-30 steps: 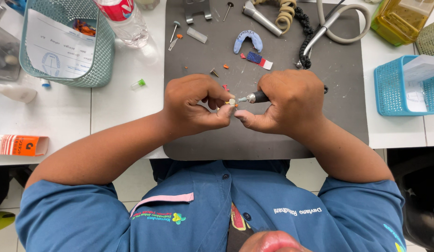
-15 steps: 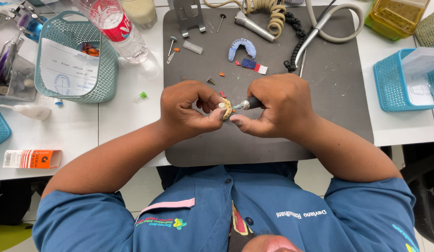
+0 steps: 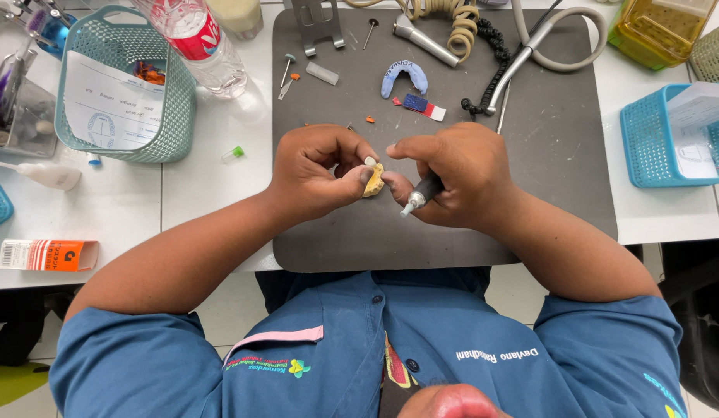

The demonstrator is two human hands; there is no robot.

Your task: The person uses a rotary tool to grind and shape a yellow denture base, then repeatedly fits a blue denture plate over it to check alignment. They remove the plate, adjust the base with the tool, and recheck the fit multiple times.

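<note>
1. the left hand (image 3: 317,174) pinches a small yellowish dental cast (image 3: 373,179) between thumb and fingertips, held above the near middle of the dark mat (image 3: 545,155)
2. the right hand (image 3: 460,174) is curled shut around a black handpiece (image 3: 421,193), its thumb reaching over to touch the cast
3. the handpiece lies with its long axis slanted, silver tip pointing near and left, toward the person's body, just beside and below the cast
4. the cast's long axis runs roughly near to far, with a pale tooth-like end at the far side
5. half a second ago the silver tip pointed left, straight at the cast; now it is swung away and the cast sits bare between both thumbs
6. farther on the mat lie a blue arch-shaped tray (image 3: 404,76) and a small red and blue strip (image 3: 421,107), well apart from the hands
7. far left on the white table (image 3: 212,186) stand a teal basket (image 3: 119,85) with a paper sheet and a clear bottle (image 3: 197,42); an orange box (image 3: 50,254) lies near left
8. a blue basket (image 3: 669,135) sits far right, and a coiled cord (image 3: 448,11) at the far edge
</note>
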